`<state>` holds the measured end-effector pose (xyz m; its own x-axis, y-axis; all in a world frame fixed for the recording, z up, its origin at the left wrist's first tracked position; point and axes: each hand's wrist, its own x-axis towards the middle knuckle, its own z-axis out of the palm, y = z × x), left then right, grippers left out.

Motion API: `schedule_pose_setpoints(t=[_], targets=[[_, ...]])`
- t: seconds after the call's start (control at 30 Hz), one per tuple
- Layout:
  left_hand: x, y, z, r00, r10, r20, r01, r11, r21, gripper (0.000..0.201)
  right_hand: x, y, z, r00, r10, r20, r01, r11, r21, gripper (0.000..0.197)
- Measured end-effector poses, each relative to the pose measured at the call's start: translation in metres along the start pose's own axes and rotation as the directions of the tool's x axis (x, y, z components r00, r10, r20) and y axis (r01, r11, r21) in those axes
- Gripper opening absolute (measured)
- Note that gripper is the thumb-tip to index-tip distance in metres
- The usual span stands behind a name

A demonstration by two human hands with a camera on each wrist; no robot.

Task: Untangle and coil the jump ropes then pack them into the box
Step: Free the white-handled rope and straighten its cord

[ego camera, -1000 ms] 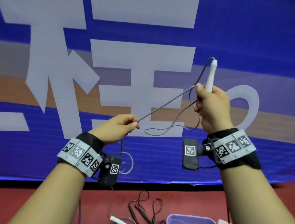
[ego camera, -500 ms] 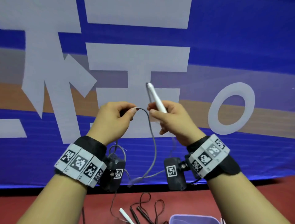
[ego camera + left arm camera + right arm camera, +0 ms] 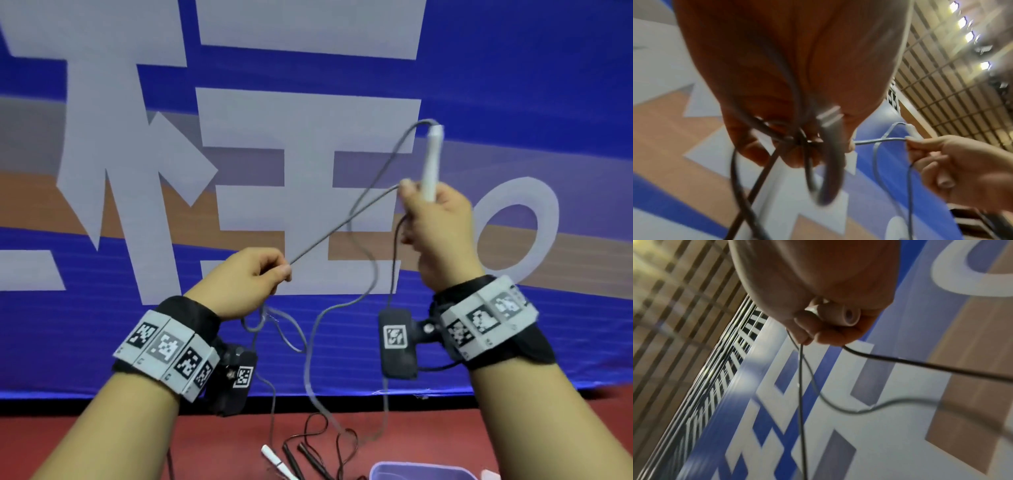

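Right hand (image 3: 436, 233) raised in front of the banner (image 3: 513, 85), fist wrapped round the white handle (image 3: 432, 161), which stands near upright with its tip up. Thumb also presses the grey rope (image 3: 342, 229) against the handle. Right wrist view shows the handle's butt end (image 3: 846, 315) poking out below the curled fingers (image 3: 830, 335).

Left hand (image 3: 243, 281) lower and left of the right hand, pinching the same rope between thumb and forefinger. The rope runs taut and straight between the two hands. A second run leaves the handle tip, arcs down, crosses the taut run and hangs in slack loops below both hands. Left wrist view: several turns bunched in the left palm (image 3: 797, 113), loops hanging under it; blurred, turn count unclear.

On the red floor (image 3: 513, 431) below the hands: second white handle (image 3: 274, 457), dark rope (image 3: 322, 442) in a loose tangle just right of it, box (image 3: 421, 471) rim at bottom edge, right of the dark rope.
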<state>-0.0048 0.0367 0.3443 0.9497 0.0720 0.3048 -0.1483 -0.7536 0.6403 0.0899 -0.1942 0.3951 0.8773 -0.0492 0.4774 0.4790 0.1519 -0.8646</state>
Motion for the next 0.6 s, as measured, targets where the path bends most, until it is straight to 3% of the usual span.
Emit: schedule_pose_setpoints(t=[0.1,0.27,0.33,0.43,0.5,0.6], targets=[[-0.003,-0.012,0.001,0.998,-0.058,-0.002,0.058,0.998,0.016,0.026,0.014,0.004,-0.018,0.998,0.053,-0.04,-0.051,0.997,0.051,0.022],[-0.006,-0.009,0.003,0.992,-0.019,-0.127,0.025,0.999,0.046,0.024,0.01,0.019,-0.017,1.0,0.015,-0.008,-0.017,0.955,-0.296,0.011],[-0.005,-0.008,0.001,0.984,0.002,-0.176,0.005,0.999,0.037,0.023,0.008,0.022,-0.018,1.0,-0.006,0.029,0.017,0.912,-0.409,0.016],[-0.002,0.0,0.002,0.97,0.045,-0.238,-0.04,0.999,0.025,0.023,-0.005,0.019,-0.007,0.992,0.041,0.117,0.007,0.924,-0.383,0.027],[0.0,0.008,0.005,0.959,0.088,-0.268,-0.089,0.996,0.008,0.021,-0.019,0.018,0.007,0.944,0.14,0.299,-0.044,0.95,-0.309,0.023],[0.004,0.016,0.01,0.948,0.147,-0.283,-0.164,0.986,-0.035,0.018,-0.042,0.025,0.029,0.826,0.212,0.523,-0.042,0.947,-0.318,0.017]])
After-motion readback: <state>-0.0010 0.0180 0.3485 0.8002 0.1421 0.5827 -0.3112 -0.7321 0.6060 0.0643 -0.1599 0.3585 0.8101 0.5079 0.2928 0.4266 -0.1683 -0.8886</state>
